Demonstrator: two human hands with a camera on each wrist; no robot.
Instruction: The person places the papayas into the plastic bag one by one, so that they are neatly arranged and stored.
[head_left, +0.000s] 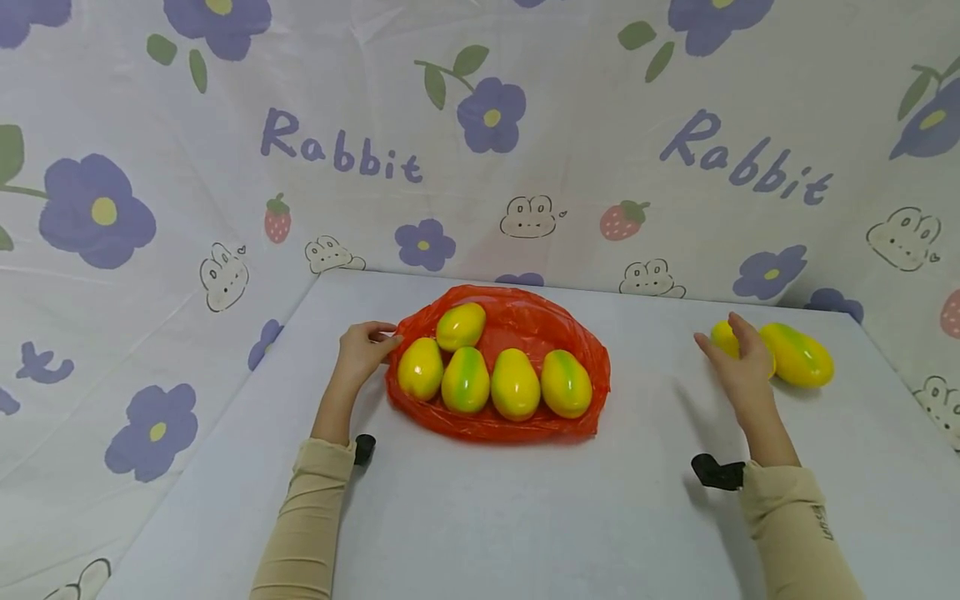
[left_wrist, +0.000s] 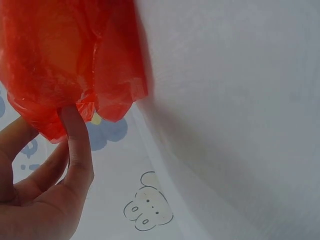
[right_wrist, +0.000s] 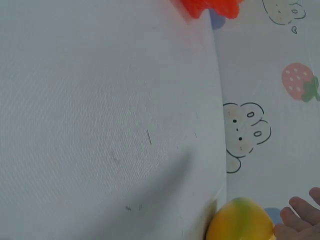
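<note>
Several glossy yellow-and-green, mango-like fruits [head_left: 516,384] lie in a red plastic bag [head_left: 525,312] spread wide on the table. My left hand [head_left: 362,354] pinches the bag's left edge between thumb and fingers. The left wrist view shows the fingers of that hand [left_wrist: 52,185] against the crumpled red plastic [left_wrist: 55,60]. On the right, my right hand [head_left: 742,371] hovers with thumb and fingers spread apart. Behind it one fruit [head_left: 723,335] is partly hidden, and another fruit [head_left: 798,357] lies beside that. In the right wrist view, fingertips [right_wrist: 300,210] overlap a fruit's [right_wrist: 240,222] side.
The white table [head_left: 480,517] runs back to a hanging cloth [head_left: 570,100] printed with flowers, rabbits and strawberries. Black wrist mounts [head_left: 717,472] sit at both sleeve cuffs. Bare tabletop separates the bag from the fruits at the right.
</note>
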